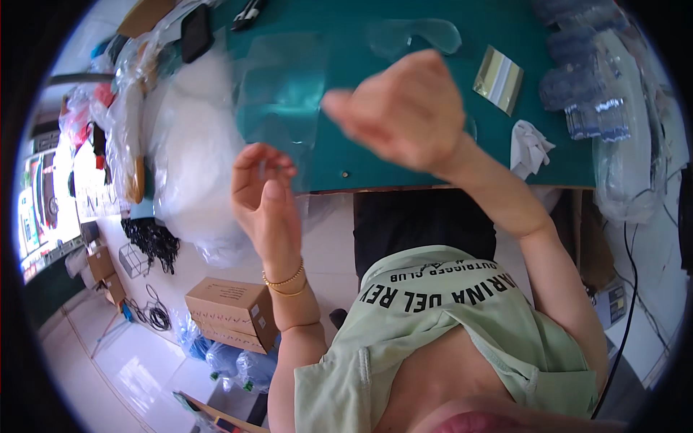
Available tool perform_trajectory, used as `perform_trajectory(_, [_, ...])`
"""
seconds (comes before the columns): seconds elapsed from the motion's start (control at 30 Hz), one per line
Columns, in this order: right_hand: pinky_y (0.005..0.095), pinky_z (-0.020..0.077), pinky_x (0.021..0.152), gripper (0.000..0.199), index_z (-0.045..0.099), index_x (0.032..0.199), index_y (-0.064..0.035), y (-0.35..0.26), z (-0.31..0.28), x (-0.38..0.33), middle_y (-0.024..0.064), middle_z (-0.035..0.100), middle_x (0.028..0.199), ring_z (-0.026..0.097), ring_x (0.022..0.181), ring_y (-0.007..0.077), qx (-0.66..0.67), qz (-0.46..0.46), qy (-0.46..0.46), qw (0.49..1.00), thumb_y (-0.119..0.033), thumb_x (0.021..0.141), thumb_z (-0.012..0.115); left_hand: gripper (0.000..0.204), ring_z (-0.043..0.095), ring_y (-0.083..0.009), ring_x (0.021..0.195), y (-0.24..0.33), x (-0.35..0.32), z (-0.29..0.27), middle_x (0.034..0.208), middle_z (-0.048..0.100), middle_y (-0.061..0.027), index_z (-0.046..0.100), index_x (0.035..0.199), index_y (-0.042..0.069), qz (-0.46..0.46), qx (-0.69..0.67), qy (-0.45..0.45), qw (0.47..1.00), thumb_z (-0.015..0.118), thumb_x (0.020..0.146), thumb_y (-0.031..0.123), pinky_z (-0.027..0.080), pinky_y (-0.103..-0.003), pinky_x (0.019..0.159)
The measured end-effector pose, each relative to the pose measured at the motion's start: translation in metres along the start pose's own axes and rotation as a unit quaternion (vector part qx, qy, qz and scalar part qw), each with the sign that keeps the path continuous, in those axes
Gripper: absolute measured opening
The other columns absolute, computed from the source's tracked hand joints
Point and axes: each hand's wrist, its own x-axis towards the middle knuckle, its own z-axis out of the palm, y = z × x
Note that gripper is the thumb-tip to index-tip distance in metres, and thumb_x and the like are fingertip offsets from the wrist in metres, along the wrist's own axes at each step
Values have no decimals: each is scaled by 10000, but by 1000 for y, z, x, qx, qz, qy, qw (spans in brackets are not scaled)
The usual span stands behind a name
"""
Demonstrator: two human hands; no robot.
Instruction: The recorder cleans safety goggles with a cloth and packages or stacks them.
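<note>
Upper left of centre, a clear plastic sheet (pixel 281 86) lies on the green table (pixel 339 25), long side running up the frame. The left hand (pixel 268 206), half-curled, seemingly empty, sits nearer, below it; the blurred right hand (pixel 408 108) is bunched rightward, its hold unclear.

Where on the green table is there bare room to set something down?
Bare table lies between the curved clear plastic piece, yellowish packet and clear packs, and between the clear sheet and that piece, beyond the right hand. Plastic bags crowd the left end, the packs the right.
</note>
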Motion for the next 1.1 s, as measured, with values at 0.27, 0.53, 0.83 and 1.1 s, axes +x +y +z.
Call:
perform_trajectory(0.27, [253,406,627,256,696,996,-100,-32,-67,-58,-16,592,817,512,655,102,205,297,-108,926,-95,765,805,126,489,-132,699,-26,-13,37,874,535,-66,541,1010,-15,-97,-111,-46,988,621,958,68,441,-269,628])
perform_trajectory(0.53, [191,385,531,211,532,975,-9,-40,-145,-99,20,546,738,479,590,63,313,643,-23,699,-74,878,709,134,633,-185,737,-46,-19,36,981,625,-140,619,995,-45,-156,-35,-217,963,673,925,55,539,-303,644])
perform_trajectory(0.83, [185,371,496,137,699,882,-6,-13,-127,-101,-20,579,653,502,556,30,158,680,-93,710,-137,922,698,162,604,-74,615,-67,-2,64,763,664,-45,686,1079,-42,-93,265,-90,955,648,927,1,495,-191,552])
perform_trajectory(1.1, [192,358,495,173,707,869,-4,-9,-123,-96,-6,604,662,514,567,36,131,692,-147,694,-168,923,694,275,553,-41,583,-77,-2,65,787,664,-40,647,1172,-28,-69,330,-51,940,681,900,-8,451,-181,497])
